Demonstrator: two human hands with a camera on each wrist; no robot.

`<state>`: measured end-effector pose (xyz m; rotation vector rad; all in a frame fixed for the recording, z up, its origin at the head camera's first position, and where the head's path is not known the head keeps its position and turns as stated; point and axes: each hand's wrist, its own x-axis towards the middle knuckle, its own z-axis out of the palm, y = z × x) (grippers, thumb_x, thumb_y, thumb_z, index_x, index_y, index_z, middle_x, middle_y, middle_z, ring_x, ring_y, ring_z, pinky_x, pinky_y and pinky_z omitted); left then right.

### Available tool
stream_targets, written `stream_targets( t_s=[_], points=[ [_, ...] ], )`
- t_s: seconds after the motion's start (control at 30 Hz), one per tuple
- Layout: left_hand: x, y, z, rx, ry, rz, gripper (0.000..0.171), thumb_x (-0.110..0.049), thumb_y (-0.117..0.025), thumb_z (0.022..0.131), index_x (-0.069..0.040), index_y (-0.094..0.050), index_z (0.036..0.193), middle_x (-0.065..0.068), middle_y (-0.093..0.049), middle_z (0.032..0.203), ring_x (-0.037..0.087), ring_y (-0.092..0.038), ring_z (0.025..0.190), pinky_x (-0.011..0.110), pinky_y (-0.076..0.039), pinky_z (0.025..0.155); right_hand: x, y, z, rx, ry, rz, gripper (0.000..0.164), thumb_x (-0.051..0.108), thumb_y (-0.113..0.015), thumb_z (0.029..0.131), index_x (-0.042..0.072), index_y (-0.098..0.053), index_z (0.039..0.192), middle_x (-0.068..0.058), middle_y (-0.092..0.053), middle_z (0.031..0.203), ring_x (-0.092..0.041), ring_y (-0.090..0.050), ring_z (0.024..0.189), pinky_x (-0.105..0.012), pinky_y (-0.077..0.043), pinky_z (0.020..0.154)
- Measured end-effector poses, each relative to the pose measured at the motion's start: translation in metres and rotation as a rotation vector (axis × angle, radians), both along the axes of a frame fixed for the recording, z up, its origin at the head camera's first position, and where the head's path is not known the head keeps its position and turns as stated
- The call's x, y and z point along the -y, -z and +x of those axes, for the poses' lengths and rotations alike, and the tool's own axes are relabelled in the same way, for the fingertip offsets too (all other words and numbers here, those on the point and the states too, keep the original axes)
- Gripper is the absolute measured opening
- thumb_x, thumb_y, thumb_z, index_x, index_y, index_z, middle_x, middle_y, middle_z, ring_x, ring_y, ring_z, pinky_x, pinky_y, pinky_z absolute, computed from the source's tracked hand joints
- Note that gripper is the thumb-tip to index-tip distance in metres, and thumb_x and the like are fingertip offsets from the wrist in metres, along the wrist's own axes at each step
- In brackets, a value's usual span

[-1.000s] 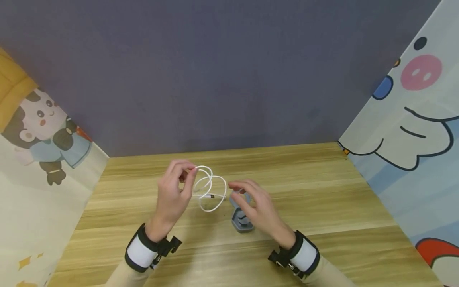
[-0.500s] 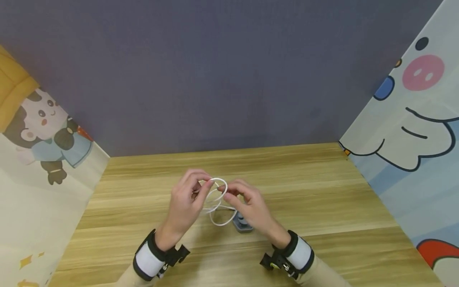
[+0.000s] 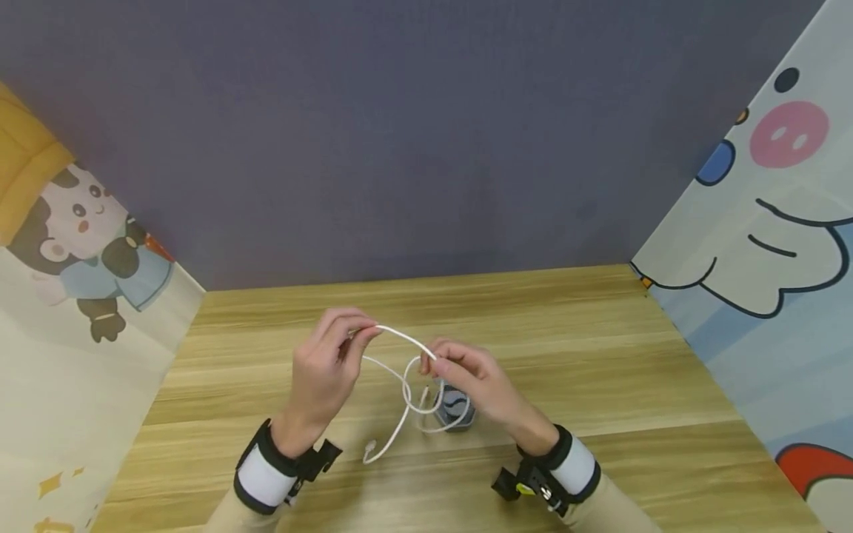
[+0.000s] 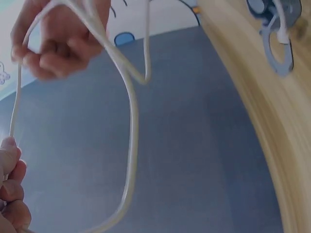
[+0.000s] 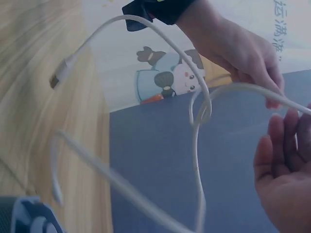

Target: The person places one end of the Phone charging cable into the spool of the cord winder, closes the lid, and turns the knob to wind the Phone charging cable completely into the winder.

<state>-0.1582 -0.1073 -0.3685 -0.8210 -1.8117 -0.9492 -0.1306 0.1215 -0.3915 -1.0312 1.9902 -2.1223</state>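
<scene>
A thin white USB cable (image 3: 402, 335) hangs in loose loops between my hands above the table. My left hand (image 3: 325, 366) pinches it between thumb and fingertips. My right hand (image 3: 481, 383) holds the same stretch further along, thumb against the fingers. One end, a plug (image 3: 369, 447) with a metal tip in the right wrist view, dangles low on the left. The other end (image 3: 425, 395) hangs near a small grey case (image 3: 460, 416), partly behind the loops and the right hand. A ring-like grey part (image 4: 285, 62) of the case shows in the left wrist view.
The wooden table (image 3: 266, 474) lies under both hands. A dark grey panel (image 3: 413, 148) rises along its back edge. Printed curtains with cartoon figures (image 3: 116, 252) flank it left and right. Each wrist wears a strapped camera (image 3: 320, 457).
First the hands came together at the loops, then the left hand drew back left. The right hand now holds the cable, stretched between both hands. The plug end has dropped down and leftward.
</scene>
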Motion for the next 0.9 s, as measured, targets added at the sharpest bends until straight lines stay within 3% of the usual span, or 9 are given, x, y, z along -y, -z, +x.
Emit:
stream_targets(
  t_s=[0.07,0.27,0.4,0.63,0.9],
  points=[
    [0.005,-0.002,-0.002,-0.017,-0.021,0.000,0.028,-0.022,-0.067,0.100,0.003,-0.072,0.090,0.014,-0.070,0.091,0.010,-0.052,0.056,0.013,-0.040,0.048,-0.006,-0.002,0.001,0.012,-0.008,-0.003,0.018,0.001,-0.047,0.102,-0.007,-0.063,0.097,-0.007,-0.064,0.104,-0.012,-0.060,0.101,-0.024,-0.053,0.089],
    [0.022,-0.006,-0.010,-0.064,-0.084,0.033,0.032,-0.023,-0.068,0.100,0.006,-0.071,0.087,0.017,-0.070,0.089,0.015,-0.053,0.056,0.016,-0.039,0.048,-0.026,-0.008,0.000,-0.044,-0.029,-0.040,0.019,-0.001,-0.046,0.104,-0.016,-0.057,0.099,0.002,-0.064,0.111,-0.012,-0.061,0.105,-0.026,-0.055,0.092],
    [0.029,-0.008,-0.013,-0.098,-0.119,0.039,0.034,-0.024,-0.068,0.099,0.007,-0.072,0.087,0.017,-0.070,0.087,0.019,-0.058,0.056,0.020,-0.043,0.047,-0.039,-0.014,0.001,-0.095,-0.018,-0.050,0.018,-0.004,-0.045,0.104,-0.008,-0.062,0.100,0.003,-0.064,0.112,-0.012,-0.061,0.105,-0.025,-0.055,0.092],
    [0.037,-0.011,-0.018,-0.113,-0.172,0.062,0.033,-0.025,-0.070,0.098,0.006,-0.073,0.086,0.017,-0.071,0.084,0.025,-0.062,0.059,0.027,-0.046,0.049,-0.060,-0.021,0.001,-0.105,0.038,-0.011,0.033,-0.006,-0.042,0.104,0.015,-0.068,0.105,0.004,-0.065,0.111,-0.014,-0.062,0.105,-0.026,-0.053,0.095],
    [0.051,-0.011,-0.021,-0.122,-0.221,0.052,0.036,-0.027,-0.070,0.098,0.006,-0.073,0.085,0.018,-0.072,0.084,0.026,-0.062,0.056,0.023,-0.045,0.049,-0.087,-0.024,0.000,-0.111,0.097,0.011,0.038,-0.010,-0.039,0.104,0.014,-0.068,0.105,0.003,-0.065,0.113,-0.014,-0.062,0.106,-0.024,-0.052,0.096]
  ],
)
